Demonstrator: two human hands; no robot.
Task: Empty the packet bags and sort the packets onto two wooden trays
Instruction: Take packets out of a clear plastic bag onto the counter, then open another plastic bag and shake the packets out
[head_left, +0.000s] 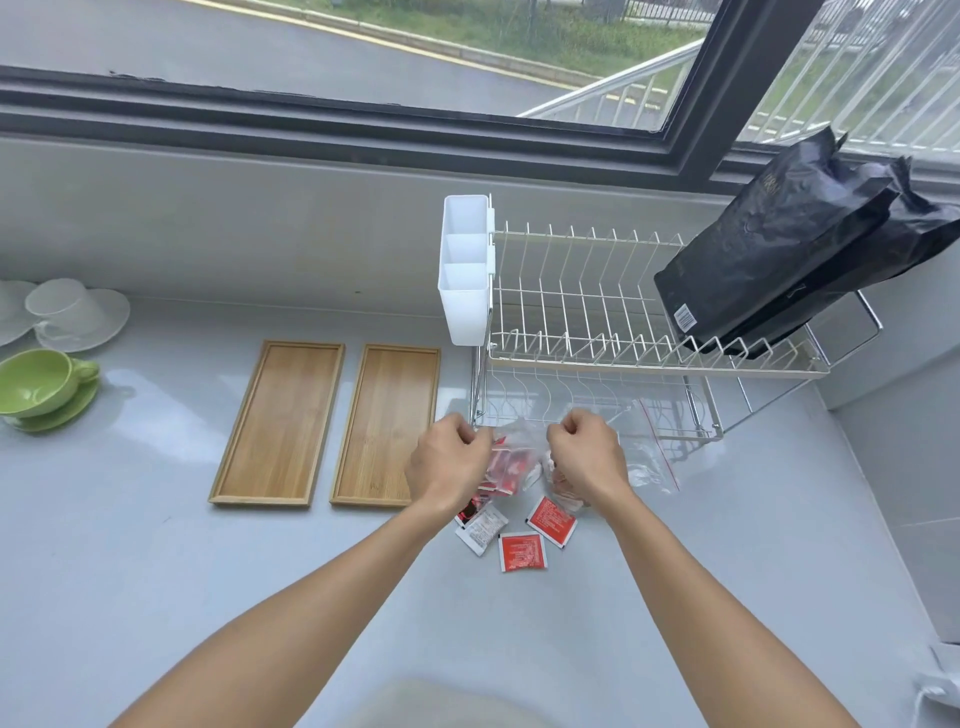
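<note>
My left hand (447, 462) and my right hand (587, 457) each pinch an edge of a clear plastic packet bag (517, 454) held just above the counter. Red packets show inside the bag. Below it on the counter lie two red packets (522, 552) (551, 521) and a white packet (480, 529). A second clear zip bag (649, 457) with a red seal strip lies to the right. Two wooden trays stand side by side to the left, the left tray (278, 422) and the right tray (387, 423), both with nothing on them.
A white two-tier dish rack (597, 332) with a cutlery holder (465, 270) stands right behind the bags. Black coffee bags (779, 249) lean on its upper tier. A green cup on a saucer (44, 387) and white cups (67, 312) sit at far left.
</note>
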